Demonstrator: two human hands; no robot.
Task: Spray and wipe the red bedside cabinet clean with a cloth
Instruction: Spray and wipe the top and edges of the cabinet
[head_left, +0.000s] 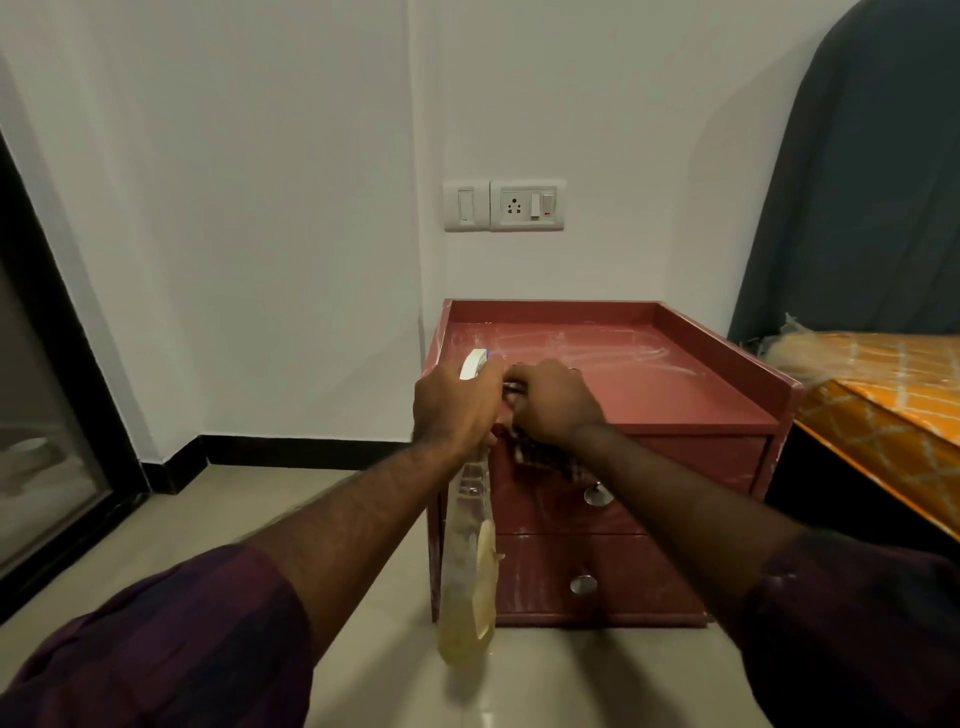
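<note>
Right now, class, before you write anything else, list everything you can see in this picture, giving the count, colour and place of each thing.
bedside cabinet: one, red, against the white wall, white streaks on top
drawer knobs: two, silver, one on each drawer front
spray bottle: one, clear with yellowish liquid, at the cabinet's front left corner
cloth: one, dark checked, at the cabinet's front top edge
switch and socket panel: one, white, on the wall above the cabinet
mattress: one, orange patterned, right of the cabinet
glass door: one, black-framed, far left
left hand: one, grips the spray bottle's neck
right hand: one, grips the cloth
</note>
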